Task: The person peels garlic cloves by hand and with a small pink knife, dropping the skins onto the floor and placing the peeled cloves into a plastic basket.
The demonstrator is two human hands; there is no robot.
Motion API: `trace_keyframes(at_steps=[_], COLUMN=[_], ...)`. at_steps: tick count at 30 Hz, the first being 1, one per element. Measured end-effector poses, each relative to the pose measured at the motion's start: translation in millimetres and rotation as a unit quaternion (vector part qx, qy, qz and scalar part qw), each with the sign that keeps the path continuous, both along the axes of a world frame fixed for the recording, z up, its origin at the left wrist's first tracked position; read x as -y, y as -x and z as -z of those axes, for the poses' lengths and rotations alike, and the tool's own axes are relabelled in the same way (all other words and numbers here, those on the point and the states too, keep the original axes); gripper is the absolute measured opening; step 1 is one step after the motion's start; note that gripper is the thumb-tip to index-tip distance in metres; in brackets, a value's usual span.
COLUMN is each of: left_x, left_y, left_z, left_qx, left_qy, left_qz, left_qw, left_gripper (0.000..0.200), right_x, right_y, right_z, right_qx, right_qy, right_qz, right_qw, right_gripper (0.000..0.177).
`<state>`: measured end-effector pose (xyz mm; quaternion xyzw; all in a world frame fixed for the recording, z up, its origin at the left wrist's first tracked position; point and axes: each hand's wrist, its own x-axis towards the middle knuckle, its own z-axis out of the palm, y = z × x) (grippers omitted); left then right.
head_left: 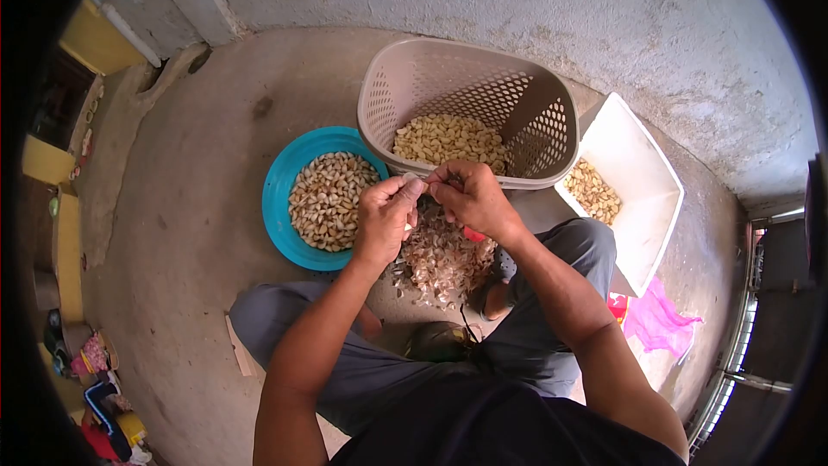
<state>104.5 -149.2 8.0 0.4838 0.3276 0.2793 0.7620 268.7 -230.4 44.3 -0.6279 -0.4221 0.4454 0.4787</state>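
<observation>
My left hand (385, 216) and my right hand (475, 198) meet in front of the brown basket, fingers pinched close together. A small pale piece shows at my left fingers; what my right fingers hold is too small to make out. Below them lies a pile of papery skins (444, 263) on the floor. A blue basin (278, 198) left of my hands holds unpeeled cloves (326, 203), which look like garlic. Pale peeled cloves (453, 140) lie in the brown basket (440, 78) beyond my hands.
At the right, a white tub (642, 185) holds more pale cloves (592, 192). Beside it lies a pink plastic bag (660, 321). My bent legs flank the skins. A wall (517, 0) stands behind the basket, and assorted household items line the far left.
</observation>
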Motion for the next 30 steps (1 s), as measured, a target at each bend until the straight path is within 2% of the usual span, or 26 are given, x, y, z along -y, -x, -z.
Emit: trace_keyframes(at_steps=[7,10,17,22,25,28,30], left_x=[4,5,8,10,5,3,1], left_y=[-1,0,-1,-3,0,-1,0], left_z=[-1,-1,5,2,2,-4,-1], left_qx=[-0.008,-0.008,-0.006,-0.009,0.001,0.031,0.051], left_qy=[-0.055,-0.035,-0.072,-0.134,-0.064,0.089,0.152], left_qz=[-0.017,-0.02,-0.039,-0.057,-0.031,-0.004,0.0], left_qw=[0.998,0.999,0.997,0.989,0.997,0.996,0.987], left_gripper=[0.03,0.029,0.024,0.027,0.028,0.029,0.029], right_x=[1,1,-1,-2,-4,-5,-5], right_y=[1,1,3,1,0,2,5], right_z=[-7,-5,-1,7,10,11,15], right_qx=[0.015,0.023,0.014,-0.08,-0.152,-0.199,-0.209], right_qy=[-0.002,-0.005,-0.007,-0.007,-0.023,-0.024,-0.019], right_qz=[-0.003,-0.002,0.0,-0.002,0.001,0.015,0.022], right_qw=[1.0,1.0,1.0,0.997,0.988,0.98,0.978], right_gripper=[0.012,0.011,0.011,0.012,0.012,0.012,0.012])
